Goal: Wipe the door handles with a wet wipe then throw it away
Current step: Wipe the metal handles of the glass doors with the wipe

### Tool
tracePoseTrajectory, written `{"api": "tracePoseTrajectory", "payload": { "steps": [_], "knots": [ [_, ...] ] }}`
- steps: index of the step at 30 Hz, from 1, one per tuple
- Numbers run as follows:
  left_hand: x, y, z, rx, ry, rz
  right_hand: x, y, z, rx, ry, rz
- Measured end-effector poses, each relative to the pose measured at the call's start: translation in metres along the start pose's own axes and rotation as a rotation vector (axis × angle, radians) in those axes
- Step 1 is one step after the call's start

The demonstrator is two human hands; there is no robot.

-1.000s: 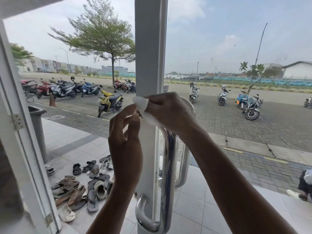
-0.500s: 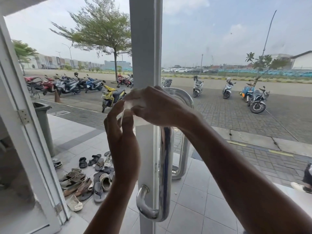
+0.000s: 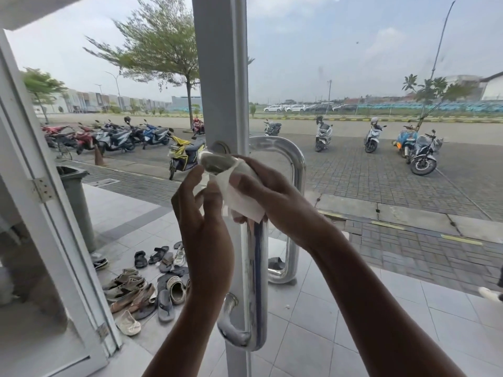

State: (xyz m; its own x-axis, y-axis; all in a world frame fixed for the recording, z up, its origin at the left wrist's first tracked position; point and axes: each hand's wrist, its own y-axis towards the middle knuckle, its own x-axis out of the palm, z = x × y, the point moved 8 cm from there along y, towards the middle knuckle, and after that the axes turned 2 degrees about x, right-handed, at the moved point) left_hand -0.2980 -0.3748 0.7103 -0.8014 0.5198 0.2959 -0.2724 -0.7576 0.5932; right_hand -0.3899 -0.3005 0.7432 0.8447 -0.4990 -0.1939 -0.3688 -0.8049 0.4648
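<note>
A chrome pull handle runs down the inner side of the white door frame. A matching outer handle shows through the glass. My right hand presses a white wet wipe around the top of the inner handle's bar, just below its upper bend. My left hand is raised beside it, fingers apart, the fingertips close to the wipe's left edge and the bend; whether they touch is unclear.
A grey bin stands outside at the left, beyond the open door leaf. Several shoes and sandals lie on the tiled porch. Parked motorbikes line the paved lot beyond. A person's shoe shows at the right edge.
My right hand with the wipe has slid down from the handle's top bend onto the upper bar, leaving the bend uncovered. The left hand stayed alongside.
</note>
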Motion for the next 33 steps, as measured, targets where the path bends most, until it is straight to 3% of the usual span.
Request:
{"api": "tracePoseTrajectory", "payload": {
  "steps": [9,13,21,33],
  "knots": [
    [0.001,-0.011,-0.005,0.054,0.029,0.096,-0.011,0.0,0.043,0.127,0.375,-0.118],
    [-0.001,-0.015,-0.007,0.042,0.049,0.144,-0.005,0.009,0.032,0.164,0.602,-0.217],
    [0.0,-0.021,-0.01,0.005,0.021,0.181,-0.003,0.025,0.04,0.284,0.604,-0.218],
    [-0.004,-0.042,-0.035,0.001,0.125,0.062,-0.005,-0.027,0.092,0.143,0.525,-0.19]
  ]
}}
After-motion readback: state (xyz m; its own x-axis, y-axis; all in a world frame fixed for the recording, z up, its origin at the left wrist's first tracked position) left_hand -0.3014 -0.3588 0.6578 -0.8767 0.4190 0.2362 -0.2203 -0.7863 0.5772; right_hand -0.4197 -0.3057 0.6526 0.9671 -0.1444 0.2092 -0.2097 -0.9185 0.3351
